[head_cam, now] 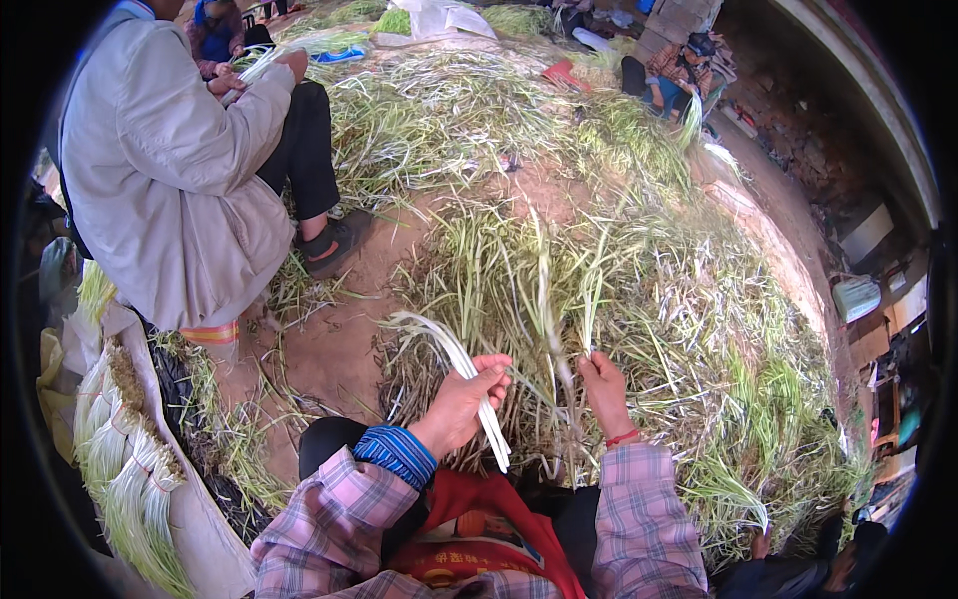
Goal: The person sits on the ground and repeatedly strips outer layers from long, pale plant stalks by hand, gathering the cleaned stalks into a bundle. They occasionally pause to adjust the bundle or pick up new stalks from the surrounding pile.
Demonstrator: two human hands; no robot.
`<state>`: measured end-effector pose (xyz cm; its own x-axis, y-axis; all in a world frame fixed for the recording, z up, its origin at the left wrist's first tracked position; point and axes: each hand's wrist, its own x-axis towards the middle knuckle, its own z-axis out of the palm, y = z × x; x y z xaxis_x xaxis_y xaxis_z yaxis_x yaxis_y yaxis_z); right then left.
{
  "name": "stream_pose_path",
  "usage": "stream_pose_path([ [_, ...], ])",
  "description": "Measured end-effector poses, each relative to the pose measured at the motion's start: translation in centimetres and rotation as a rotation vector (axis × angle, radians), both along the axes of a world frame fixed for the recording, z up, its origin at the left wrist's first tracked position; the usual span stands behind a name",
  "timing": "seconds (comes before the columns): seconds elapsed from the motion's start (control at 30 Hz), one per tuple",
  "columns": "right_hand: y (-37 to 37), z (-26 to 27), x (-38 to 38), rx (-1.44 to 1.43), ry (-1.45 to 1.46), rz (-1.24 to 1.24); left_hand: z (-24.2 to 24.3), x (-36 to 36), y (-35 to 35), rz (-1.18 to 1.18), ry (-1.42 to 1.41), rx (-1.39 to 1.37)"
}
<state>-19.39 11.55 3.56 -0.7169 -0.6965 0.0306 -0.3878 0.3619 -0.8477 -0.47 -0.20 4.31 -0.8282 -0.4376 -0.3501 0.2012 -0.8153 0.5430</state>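
Observation:
My left hand (458, 410) is closed around a small bunch of peeled white stalks (447, 343), perhaps blanched garlic chives. Their tops bend to the left, and the cut-looking ends stick out below my fist. To the right, my right hand (603, 383) pinches the lower end of a pale green leafy stalk (592, 311), which points away from me. Blurred pale strands (550, 329) run between my hands. Beneath both hands spreads a heap of untrimmed greens (471, 262) with brownish lower ends. A red apron (479, 513) bearing print covers my lap.
At left, tied bundles of white-stemmed greens (123, 457) lie on a pale sheet (191, 494). A person in a beige jacket (179, 165) sits close by, holding stalks. Another person (681, 71) works at far right. A hand (760, 540) holds greens at lower right.

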Motion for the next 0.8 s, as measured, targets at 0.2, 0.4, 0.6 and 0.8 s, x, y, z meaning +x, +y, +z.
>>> stream_pose_path([
  [0.2,2.2,1.8,3.0,-0.156,-0.353,0.167,-0.3,-0.5,1.3,-0.095,-0.083,-0.119],
  [0.4,2.6,1.0,4.9,-0.007,-0.159,0.395,-0.7,-2.0,-0.6,0.114,-0.158,-0.251],
  [0.6,2.7,0.4,3.6,0.054,-0.261,0.41,-1.6,-3.4,-1.3,0.082,-0.144,-0.225],
  [0.8,1.1,-0.4,3.8,-0.127,-0.337,0.281,-1.9,-4.4,0.5,-0.138,-0.147,-0.322],
])
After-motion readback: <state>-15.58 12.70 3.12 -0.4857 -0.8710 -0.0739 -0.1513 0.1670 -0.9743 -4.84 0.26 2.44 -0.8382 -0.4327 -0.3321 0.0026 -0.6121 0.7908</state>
